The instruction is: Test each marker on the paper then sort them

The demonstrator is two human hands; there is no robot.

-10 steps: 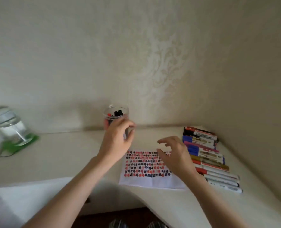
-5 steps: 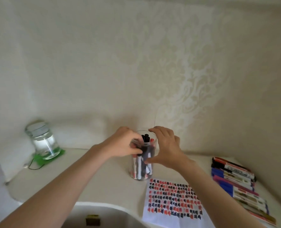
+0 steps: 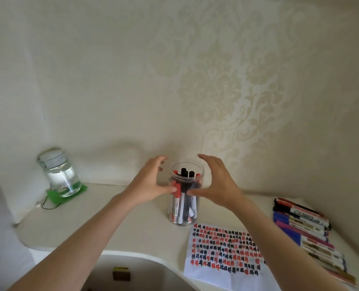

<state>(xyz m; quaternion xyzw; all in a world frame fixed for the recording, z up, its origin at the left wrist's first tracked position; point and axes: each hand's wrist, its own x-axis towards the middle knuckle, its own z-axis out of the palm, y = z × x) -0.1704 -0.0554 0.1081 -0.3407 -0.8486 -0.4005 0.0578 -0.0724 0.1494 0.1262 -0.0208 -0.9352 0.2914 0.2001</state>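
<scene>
Clear jar (image 3: 186,206) holds upright red- and black-capped markers (image 3: 179,203).

I take this for a room in a home. The cream wallpaper with a pale damask pattern (image 3: 227,85) is domestic, not office stock. A curved cream counter (image 3: 115,223) fits into the corner, carrying a clear water bottle with a white lid (image 3: 58,172) on a green mat (image 3: 68,194), and a trailing thin black cable (image 3: 48,204).
</scene>
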